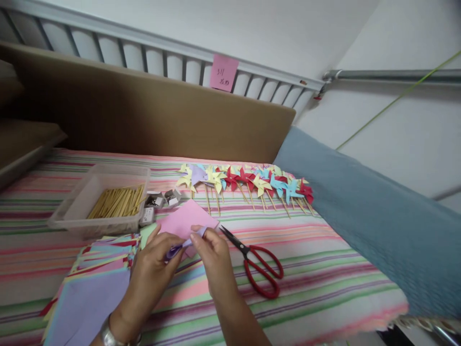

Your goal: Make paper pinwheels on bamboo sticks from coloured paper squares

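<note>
Between my two hands is a small piece of purple paper (pixel 188 242), bent or curled, partly covered by the fingers. My left hand (pixel 154 262) grips its left side, where a darker fold shows. The fingers of my right hand (pixel 212 250) pinch its other end. Behind the hands a pink paper square (pixel 185 216) lies on the striped cloth (pixel 306 269), with a bit of light green paper beside it. Just right of my right hand, red-handled scissors (pixel 250 259) rest with their blades slightly apart. A stack of coloured paper (pixel 93 293), purple on top, lies left of my left hand.
A clear plastic box (pixel 104 178) holds thin wooden sticks (pixel 117 202). Small boxes (pixel 154 199) stand beside it. Many paper pinwheels (pixel 247 178) on sticks lie in a row at the back. A cardboard panel (pixel 154 120) stands behind, before a radiator (pixel 173 65).
</note>
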{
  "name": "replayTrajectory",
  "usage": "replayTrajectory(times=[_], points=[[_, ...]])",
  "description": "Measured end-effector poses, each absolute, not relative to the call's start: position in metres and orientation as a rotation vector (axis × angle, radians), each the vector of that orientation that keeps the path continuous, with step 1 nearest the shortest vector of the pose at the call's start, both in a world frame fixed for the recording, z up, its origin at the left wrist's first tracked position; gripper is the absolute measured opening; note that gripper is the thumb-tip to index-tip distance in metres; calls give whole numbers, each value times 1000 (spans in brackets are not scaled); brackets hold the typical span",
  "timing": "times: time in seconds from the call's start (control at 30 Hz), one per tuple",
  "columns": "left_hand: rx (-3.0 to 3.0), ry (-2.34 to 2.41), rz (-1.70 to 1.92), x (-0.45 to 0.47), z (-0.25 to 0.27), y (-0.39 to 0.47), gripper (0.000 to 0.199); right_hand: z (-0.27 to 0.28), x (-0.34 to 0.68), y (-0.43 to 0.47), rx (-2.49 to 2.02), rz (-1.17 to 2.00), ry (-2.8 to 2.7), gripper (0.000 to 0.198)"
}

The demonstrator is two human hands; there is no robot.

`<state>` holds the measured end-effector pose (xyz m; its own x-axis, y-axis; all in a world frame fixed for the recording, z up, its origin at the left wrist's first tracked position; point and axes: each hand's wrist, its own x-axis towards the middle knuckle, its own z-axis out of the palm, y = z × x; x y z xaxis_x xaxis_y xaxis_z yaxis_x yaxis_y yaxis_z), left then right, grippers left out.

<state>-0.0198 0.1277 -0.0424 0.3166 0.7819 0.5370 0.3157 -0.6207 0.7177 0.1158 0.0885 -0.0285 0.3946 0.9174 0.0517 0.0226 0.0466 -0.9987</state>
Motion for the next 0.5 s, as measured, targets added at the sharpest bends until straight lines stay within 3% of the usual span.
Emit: replayTrajectory(times=[0.17, 0.33, 0.5], points=[[2022, 986, 1244, -16, -40, 125, 14, -25, 114, 91, -1448, 793, -972, 13], [1674, 1107, 1179, -13, -39, 124, 2, -20, 117, 90, -1451, 744, -1023, 10], [882, 1164, 1067, -14, -33, 132, 27, -22, 123, 88, -1408, 710, -1030, 19]])
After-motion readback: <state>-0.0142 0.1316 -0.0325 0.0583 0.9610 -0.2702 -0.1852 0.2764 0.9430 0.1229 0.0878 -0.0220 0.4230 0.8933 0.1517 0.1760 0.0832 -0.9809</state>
